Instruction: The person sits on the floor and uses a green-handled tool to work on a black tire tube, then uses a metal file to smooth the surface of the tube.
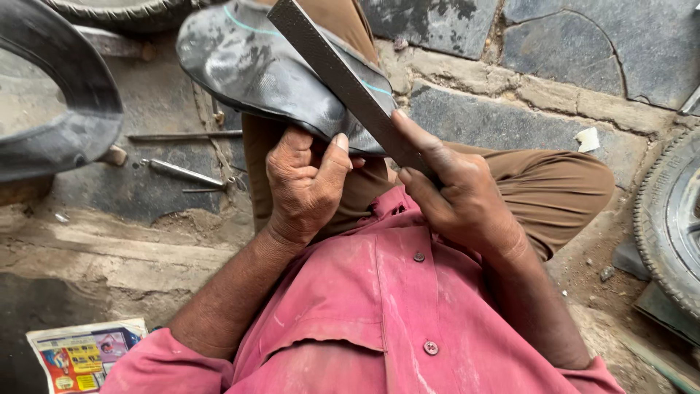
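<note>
A black rubber inner tube (255, 66) lies draped over my knee at the top centre. My left hand (302, 182) grips its near edge, thumb pressed on the rubber. My right hand (456, 193) is closed around the lower end of a long flat metal file (343, 73), index finger stretched along it. The file slants up to the left and lies across the tube's surface. I sit in a pink shirt and brown trousers.
A second black tube (65, 117) lies at the left. A metal rod (182, 136) and a small tool (186, 174) rest on the stone floor behind it. A tyre (667, 219) stands at the right edge. A printed paper (84, 357) lies at the bottom left.
</note>
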